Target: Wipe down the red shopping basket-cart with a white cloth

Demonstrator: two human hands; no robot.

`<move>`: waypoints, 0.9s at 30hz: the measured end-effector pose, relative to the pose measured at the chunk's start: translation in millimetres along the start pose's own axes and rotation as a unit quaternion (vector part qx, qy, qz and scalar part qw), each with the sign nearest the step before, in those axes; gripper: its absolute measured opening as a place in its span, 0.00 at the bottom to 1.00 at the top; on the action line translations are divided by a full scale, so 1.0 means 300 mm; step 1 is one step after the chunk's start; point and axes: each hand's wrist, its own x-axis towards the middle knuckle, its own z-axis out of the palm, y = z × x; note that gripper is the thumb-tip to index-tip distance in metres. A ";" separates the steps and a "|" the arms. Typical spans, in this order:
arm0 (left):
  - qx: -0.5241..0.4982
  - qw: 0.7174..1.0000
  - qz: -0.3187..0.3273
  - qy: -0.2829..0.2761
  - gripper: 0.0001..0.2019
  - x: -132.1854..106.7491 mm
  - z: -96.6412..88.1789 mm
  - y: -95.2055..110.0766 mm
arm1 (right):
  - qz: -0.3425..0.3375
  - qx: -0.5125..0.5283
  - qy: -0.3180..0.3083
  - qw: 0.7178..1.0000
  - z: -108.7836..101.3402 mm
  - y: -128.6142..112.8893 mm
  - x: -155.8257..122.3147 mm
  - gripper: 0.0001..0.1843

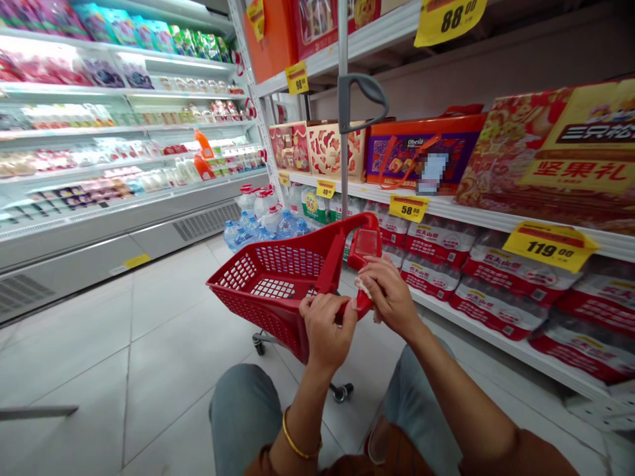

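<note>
A red plastic shopping basket cart (278,317) with perforated sides stands in front of my knees on casters. My left hand (327,330) is closed over the near rim of the basket, its thumb pointing toward my right hand. My right hand (389,294) is closed around a small white cloth or tissue (364,287), pressing it against the red looped end piece (367,244) at the basket's right side. My fingers cover most of the cloth. A grey handle (362,102) on a metal pole rises above and behind the basket.
At right, a shelf holds gift boxes (550,152) above packs of bottled water (491,304), with yellow price tags. Blue-capped water jugs (268,225) stand on the floor beyond the basket. A lit refrigerated display (124,218) lines the left, beside the tiled floor (169,344).
</note>
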 end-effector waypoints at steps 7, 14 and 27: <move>0.015 1.000 0.005 -0.002 0.12 -0.005 -0.008 0.004 | -0.036 -0.005 0.025 0.999 0.026 -0.104 -0.043 0.08; -0.013 1.000 0.003 0.014 0.11 -0.001 -0.011 0.001 | -0.073 -0.007 0.003 0.997 0.024 -0.032 -0.028 0.10; -0.019 1.000 -0.006 0.010 0.12 -0.004 -0.028 -0.017 | -0.072 -0.022 -0.030 0.997 0.015 0.047 0.007 0.15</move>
